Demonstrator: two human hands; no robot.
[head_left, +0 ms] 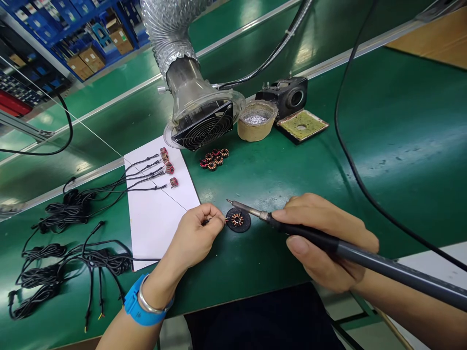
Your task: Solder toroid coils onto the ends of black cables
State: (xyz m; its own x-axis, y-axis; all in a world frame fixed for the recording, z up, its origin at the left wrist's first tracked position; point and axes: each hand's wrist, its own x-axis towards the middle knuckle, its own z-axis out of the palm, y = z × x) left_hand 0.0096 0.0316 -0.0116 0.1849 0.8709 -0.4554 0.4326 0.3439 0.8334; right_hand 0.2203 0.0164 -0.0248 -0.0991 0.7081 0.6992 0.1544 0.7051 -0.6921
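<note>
Head view, bench entry. Your left hand (197, 234) has its fingers drawn together, thumb and forefinger pinching the end of a thin black wire (209, 221) and holding it at the left edge of the toroid coil (237, 219). The coil lies flat on a small black disc (246, 224) on the green bench mat (383, 160), just right of the white sheet (153, 218).

Your right hand (324, 240) is wrapped round the soldering iron (365, 257) in a pen-like grip. The metal tip points left and sits just above and behind the coil; contact cannot be told.

On the white sheet lie four small coils with leads (168, 167) already attached, their black leads trailing left towards the coiled cable bundles (69, 209). A loose pile of bare toroids (214, 159) sits behind the disc, near the fume extractor fan (204, 129). Right of the fan stand a round solder pot (257, 121), a sponge tray (302, 125) and the black iron stand (286, 95). Blue wristband (140, 304) on your left wrist.
</note>
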